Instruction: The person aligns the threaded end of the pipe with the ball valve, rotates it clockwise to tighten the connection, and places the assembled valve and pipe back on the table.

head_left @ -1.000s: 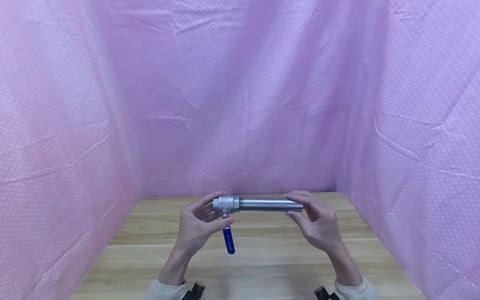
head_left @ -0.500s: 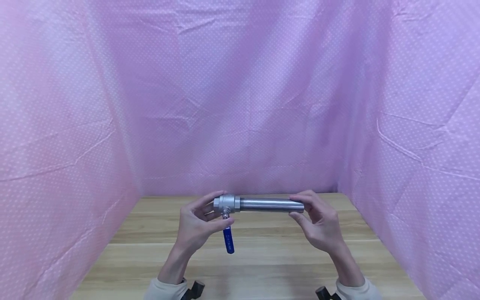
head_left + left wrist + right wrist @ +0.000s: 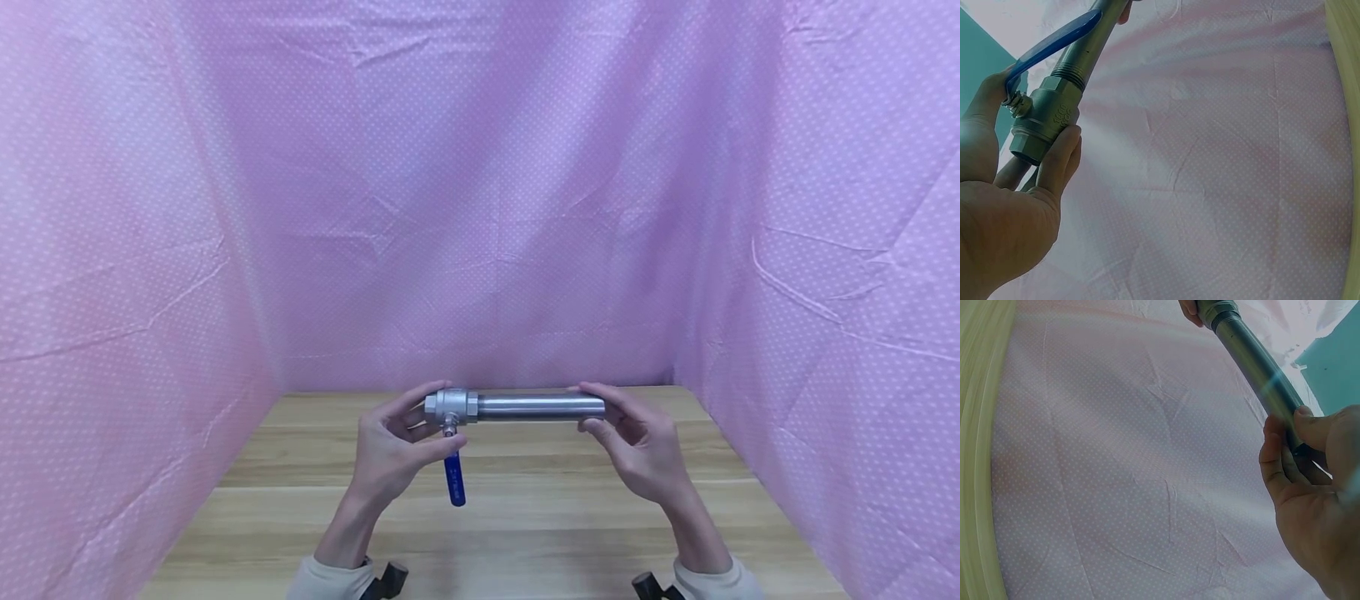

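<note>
A ball valve [image 3: 452, 406] with a blue lever handle [image 3: 454, 479] is held level above the table, a steel pipe [image 3: 540, 407] joined to its right end. My left hand [image 3: 393, 450] grips the valve body, fingers behind it and thumb at the top of the lever. Threads [image 3: 1070, 75] show between valve and pipe in the left wrist view. At the pipe's free end, my right hand [image 3: 641, 442] pinches it between thumb and fingers; the right wrist view shows the thumb [image 3: 1313, 428] lying along the pipe near its open end.
Below the hands spreads a wood-grain table [image 3: 495, 533]. Pink dotted cloth [image 3: 480, 208] hangs behind it and along both sides. Dark camera mounts [image 3: 390, 579] sit at the wrists by the pale sleeves.
My right fingers have shifted their hold at the pipe's end, easing outward and then back in around it. The valve and left hand stay almost in place.
</note>
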Tool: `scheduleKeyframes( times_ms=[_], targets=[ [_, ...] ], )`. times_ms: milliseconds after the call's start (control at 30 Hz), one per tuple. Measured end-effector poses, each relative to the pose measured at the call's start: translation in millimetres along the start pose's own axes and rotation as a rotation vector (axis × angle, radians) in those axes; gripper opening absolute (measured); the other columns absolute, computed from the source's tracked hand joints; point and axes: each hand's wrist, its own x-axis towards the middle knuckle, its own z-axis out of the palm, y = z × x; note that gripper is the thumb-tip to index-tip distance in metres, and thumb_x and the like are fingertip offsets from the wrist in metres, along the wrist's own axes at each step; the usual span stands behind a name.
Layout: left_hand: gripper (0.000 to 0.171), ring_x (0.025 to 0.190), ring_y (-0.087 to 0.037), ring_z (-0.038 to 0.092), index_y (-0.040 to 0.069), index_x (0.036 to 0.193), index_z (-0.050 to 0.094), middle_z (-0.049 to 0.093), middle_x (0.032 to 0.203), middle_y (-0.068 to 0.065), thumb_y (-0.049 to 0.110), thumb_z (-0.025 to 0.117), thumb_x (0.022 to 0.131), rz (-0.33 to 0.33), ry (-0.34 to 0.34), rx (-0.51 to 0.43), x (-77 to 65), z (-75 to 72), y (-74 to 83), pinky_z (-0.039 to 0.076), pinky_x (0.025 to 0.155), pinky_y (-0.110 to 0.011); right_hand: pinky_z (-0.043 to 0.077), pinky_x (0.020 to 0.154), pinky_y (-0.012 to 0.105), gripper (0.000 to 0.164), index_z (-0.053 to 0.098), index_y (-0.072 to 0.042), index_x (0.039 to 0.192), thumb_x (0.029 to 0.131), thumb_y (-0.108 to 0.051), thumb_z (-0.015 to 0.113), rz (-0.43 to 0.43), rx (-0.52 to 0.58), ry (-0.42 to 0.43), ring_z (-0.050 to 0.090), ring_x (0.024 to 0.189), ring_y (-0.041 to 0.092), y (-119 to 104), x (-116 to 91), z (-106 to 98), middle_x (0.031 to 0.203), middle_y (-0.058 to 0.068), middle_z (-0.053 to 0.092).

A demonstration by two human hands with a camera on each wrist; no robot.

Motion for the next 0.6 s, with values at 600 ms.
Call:
scheduleKeyframes(
  times_ms=[600],
  targets=[
    [0.070,0.112,-0.013,0.085,-0.010,0.142,0.070,0.084,0.125,0.009,-0.018,0.092,0.076,0.011,0.010,0.018,-0.8,-0.3,1.9,0.073,0.101,-0.036,0.068,0.111,0.027,0.048,0.062,0.027,0.127,0.081,0.040,0.067,-0.052,0.064,0.015,0.077,0.114,0.013,2.3,0.7,0.9,0.123,0.014,0.074]
  ],
)
